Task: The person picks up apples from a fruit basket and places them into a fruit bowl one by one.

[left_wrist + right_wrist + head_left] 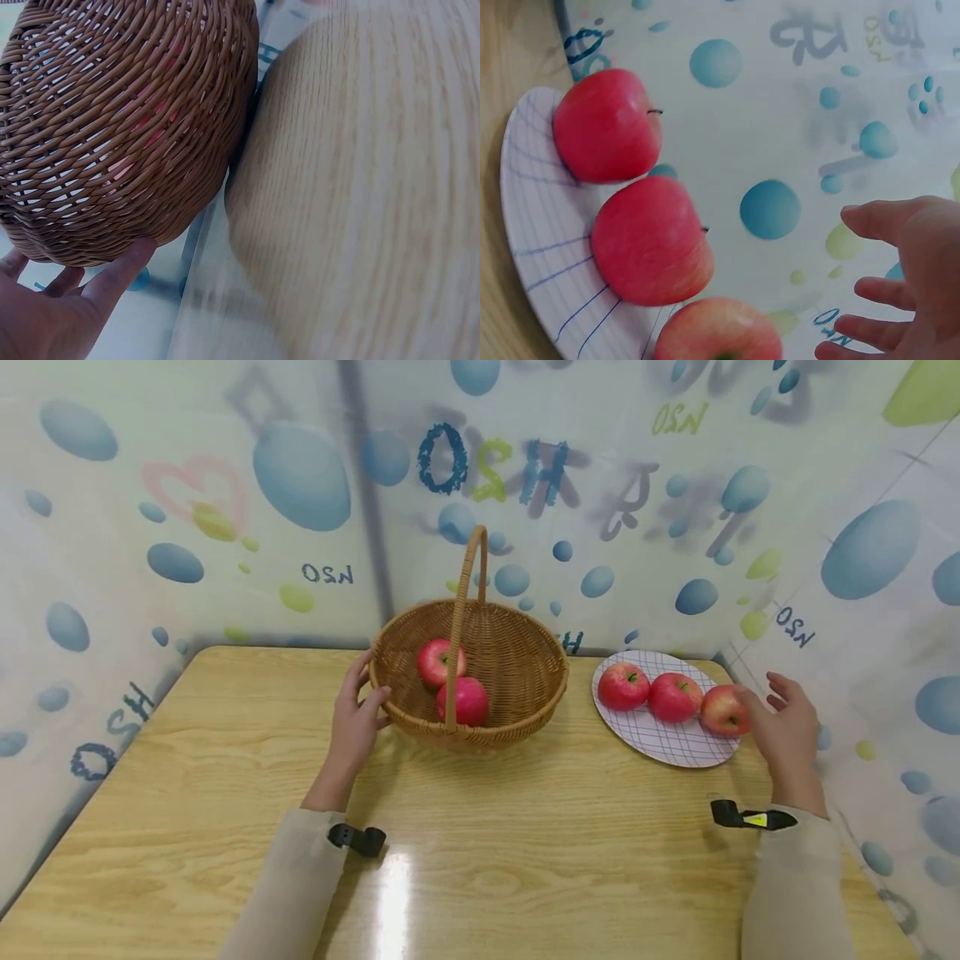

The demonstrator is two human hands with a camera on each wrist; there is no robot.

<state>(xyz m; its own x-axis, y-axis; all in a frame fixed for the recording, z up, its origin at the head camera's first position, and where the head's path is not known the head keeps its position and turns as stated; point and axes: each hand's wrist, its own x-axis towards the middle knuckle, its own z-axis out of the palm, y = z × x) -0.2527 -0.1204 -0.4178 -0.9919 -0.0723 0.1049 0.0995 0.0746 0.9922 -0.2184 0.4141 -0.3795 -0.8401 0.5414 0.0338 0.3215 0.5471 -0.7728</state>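
Observation:
At the left side of a brown wicker basket [525, 731], my left hand [354, 714] rests its spread fingers against the outer wall, thumb by the rim. The left wrist view shows the fingertips right at the woven wall [135, 135]. Two red apples [442, 662] lie inside the basket, beside its tall handle [461, 602]. My right hand [786, 727] hovers by the right edge of a checked plate [660, 752]; its thumb overlaps the rightmost apple [723, 710] in the head view. In the right wrist view, fingers [885, 292] are spread, holding nothing.
Two more apples, a left one [622, 687] and a middle one [675, 697], sit in a row on the plate. Patterned sheeting [315, 585] rises behind and beside the wooden table [525, 835]. The basket and plate stand near the table's back edge.

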